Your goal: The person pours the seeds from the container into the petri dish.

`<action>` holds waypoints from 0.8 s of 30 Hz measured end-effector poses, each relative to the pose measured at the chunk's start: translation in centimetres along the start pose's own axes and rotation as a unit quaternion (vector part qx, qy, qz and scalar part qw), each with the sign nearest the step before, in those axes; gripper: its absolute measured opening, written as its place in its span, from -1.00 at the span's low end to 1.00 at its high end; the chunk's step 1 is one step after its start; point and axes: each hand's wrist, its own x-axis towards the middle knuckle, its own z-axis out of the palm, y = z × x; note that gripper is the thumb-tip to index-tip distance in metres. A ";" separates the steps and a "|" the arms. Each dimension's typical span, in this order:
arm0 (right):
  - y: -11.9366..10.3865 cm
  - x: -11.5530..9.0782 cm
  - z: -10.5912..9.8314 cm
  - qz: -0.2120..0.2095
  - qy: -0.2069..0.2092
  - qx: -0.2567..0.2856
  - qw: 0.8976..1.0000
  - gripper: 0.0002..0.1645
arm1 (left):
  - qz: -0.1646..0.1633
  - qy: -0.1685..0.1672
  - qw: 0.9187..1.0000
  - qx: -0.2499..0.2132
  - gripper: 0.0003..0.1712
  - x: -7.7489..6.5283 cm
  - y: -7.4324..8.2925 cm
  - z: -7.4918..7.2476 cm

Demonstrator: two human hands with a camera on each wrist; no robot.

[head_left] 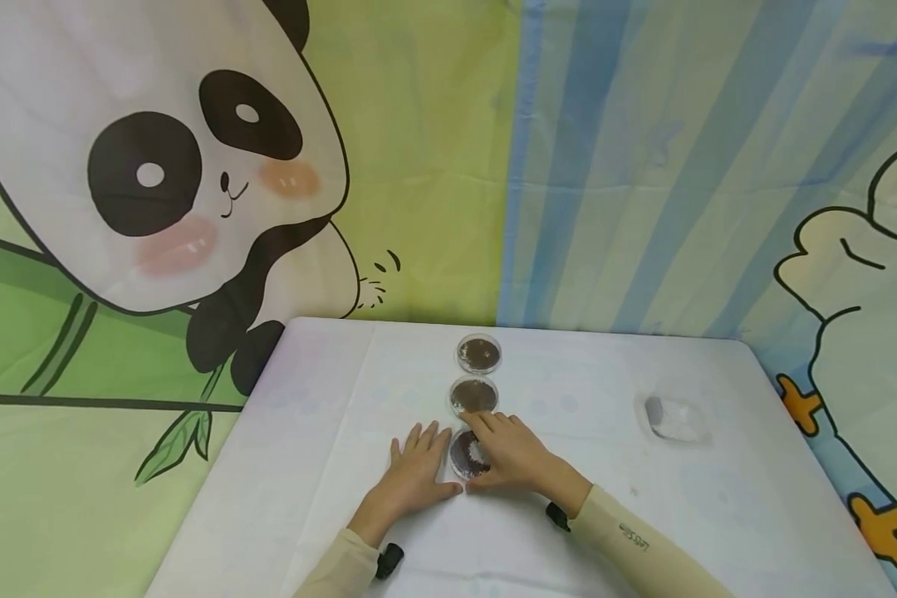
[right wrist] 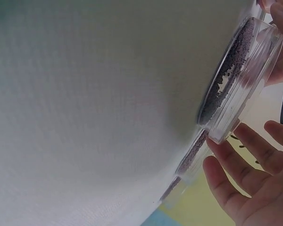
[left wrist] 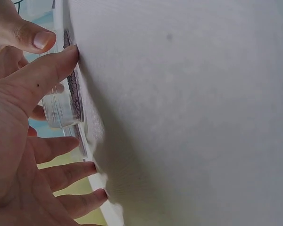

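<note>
In the head view a clear petri dish [head_left: 464,453] of dark granules, with a pale bare patch, sits on the white table nearest the person. My right hand [head_left: 510,451] spans it, thumb at the near edge and fingers at the far edge. In the right wrist view, fingertips of that hand [right wrist: 250,174] meet the rim of the dish [right wrist: 228,77]. My left hand [head_left: 413,477] rests on the table left of the dish, fingers spread, thumb close to its near side. Two similar dishes, a middle one [head_left: 473,394] and a far one [head_left: 479,354], line up behind it.
A clear square plastic container [head_left: 671,419] stands on the right of the table [head_left: 605,374]. Behind the table's far edge hangs a cloth backdrop [head_left: 426,166] with a cartoon panda. Black wrist cameras sit under both sleeves.
</note>
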 end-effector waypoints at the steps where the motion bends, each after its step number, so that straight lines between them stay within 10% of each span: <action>1: -0.1 0.0 0.0 -0.003 0.003 -0.001 1.000 0.37 | -0.001 0.000 1.000 -0.001 0.05 0.0 0.0 0.0; 24: -0.2 0.3 -0.1 -0.006 -0.005 -0.021 1.000 0.30 | 0.008 -0.002 1.000 0.016 0.06 0.4 -0.3 -0.1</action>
